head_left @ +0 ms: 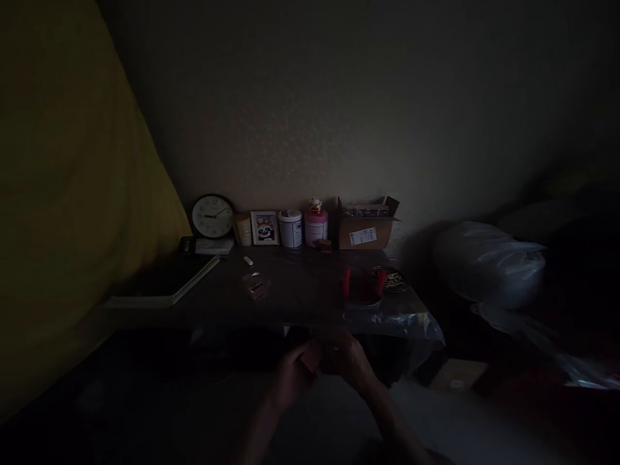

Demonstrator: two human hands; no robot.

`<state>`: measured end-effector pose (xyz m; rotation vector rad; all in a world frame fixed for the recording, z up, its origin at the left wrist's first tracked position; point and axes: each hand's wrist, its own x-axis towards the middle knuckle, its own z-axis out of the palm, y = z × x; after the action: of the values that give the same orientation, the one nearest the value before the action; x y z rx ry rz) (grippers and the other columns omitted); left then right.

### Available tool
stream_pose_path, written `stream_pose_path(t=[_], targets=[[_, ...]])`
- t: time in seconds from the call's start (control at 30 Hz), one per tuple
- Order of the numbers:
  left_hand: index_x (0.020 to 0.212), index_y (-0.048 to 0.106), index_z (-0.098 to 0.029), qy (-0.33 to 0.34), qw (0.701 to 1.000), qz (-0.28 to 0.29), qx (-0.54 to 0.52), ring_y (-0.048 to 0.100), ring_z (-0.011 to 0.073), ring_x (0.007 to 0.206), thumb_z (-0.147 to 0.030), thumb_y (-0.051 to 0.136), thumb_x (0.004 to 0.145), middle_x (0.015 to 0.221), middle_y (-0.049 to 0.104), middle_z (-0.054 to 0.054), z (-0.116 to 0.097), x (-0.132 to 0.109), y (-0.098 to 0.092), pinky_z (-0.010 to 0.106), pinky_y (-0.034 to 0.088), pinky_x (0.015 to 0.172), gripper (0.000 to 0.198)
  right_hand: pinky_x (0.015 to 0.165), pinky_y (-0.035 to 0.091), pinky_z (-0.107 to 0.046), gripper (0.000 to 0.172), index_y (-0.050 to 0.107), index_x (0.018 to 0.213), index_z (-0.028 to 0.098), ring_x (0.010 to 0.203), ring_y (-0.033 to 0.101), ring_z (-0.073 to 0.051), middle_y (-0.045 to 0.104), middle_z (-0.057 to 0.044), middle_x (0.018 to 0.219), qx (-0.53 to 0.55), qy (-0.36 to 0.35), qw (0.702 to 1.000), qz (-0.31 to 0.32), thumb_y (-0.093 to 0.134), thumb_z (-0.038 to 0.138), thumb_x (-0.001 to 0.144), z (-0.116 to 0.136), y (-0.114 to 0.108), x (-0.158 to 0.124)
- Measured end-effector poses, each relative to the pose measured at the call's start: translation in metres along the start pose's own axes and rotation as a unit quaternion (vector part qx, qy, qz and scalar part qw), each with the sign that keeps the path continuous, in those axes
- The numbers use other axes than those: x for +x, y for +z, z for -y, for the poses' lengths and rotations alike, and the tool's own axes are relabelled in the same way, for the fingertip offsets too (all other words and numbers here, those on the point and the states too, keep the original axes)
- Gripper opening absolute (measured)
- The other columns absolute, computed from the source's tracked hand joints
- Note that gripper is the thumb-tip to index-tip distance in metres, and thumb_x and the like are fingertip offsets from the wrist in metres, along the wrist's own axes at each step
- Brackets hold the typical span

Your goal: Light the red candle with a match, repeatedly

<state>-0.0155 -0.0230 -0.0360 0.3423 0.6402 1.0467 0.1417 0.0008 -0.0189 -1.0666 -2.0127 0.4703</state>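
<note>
In the dim light, my left hand [290, 371] is closed around a small reddish-brown box [311, 356], low in front of the table's near edge. My right hand [351, 355] is beside it, with its fingers curled in towards the box. Whatever those fingers hold, if anything, is lost in the dark. On the table [300, 284] beyond my hands, a red candle [346, 283] and a second red candle [381, 283] stand at a dark tray. Behind the right one lies a round dish [405, 284] of thin pale sticks. A clear packet [256, 285] with reddish contents lies further left.
Along the wall stand a clock [212, 216], a panda picture [265, 228], a white tin [290, 229], a pink-lidded tin [316, 231] and an open carton [363, 234]. A yellow curtain [72, 194] hangs on the left. A stuffed plastic bag [489, 261] sits on the right.
</note>
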Motion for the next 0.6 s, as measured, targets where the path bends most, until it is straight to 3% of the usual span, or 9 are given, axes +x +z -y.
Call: stream_pose_path(t=[0.3, 0.47, 0.6], targets=[[0.09, 0.065, -0.012, 0.007, 1.0, -0.007, 0.018, 0.062, 0.0226, 0.09, -0.025, 0.049, 0.078, 0.091, 0.07, 0.011, 0.004, 0.005, -0.004, 0.028, 0.044, 0.068, 0.024, 0.074, 0.046, -0.022, 0.019, 0.067, 0.085, 0.022, 0.084, 0.06, -0.015, 0.065, -0.004, 0.088, -0.085, -0.014, 0.993, 0.078, 0.049, 0.014, 0.081, 0.007, -0.003, -0.002], [0.086, 0.065, -0.013, 0.009, 0.999, -0.015, 0.027, 0.063, 0.0208, 0.086, -0.026, 0.048, 0.078, 0.09, 0.071, 0.01, 0.006, 0.008, -0.009, 0.028, 0.043, 0.07, 0.023, 0.075, 0.046, -0.022, 0.022, 0.065, 0.094, 0.022, 0.086, 0.059, -0.015, 0.064, -0.004, 0.094, -0.076, -0.024, 0.993, 0.088, 0.047, 0.015, 0.082, 0.011, -0.005, -0.002], [0.09, 0.065, -0.012, -0.004, 0.999, -0.03, 0.042, 0.063, 0.0201, 0.078, -0.028, 0.049, 0.077, 0.087, 0.071, 0.01, 0.006, 0.008, -0.011, 0.027, 0.042, 0.061, 0.026, 0.076, 0.046, -0.024, 0.021, 0.066, 0.089, 0.019, 0.086, 0.059, -0.016, 0.064, -0.005, 0.089, -0.087, -0.032, 0.99, 0.11, 0.047, 0.013, 0.082, 0.008, -0.004, -0.002]])
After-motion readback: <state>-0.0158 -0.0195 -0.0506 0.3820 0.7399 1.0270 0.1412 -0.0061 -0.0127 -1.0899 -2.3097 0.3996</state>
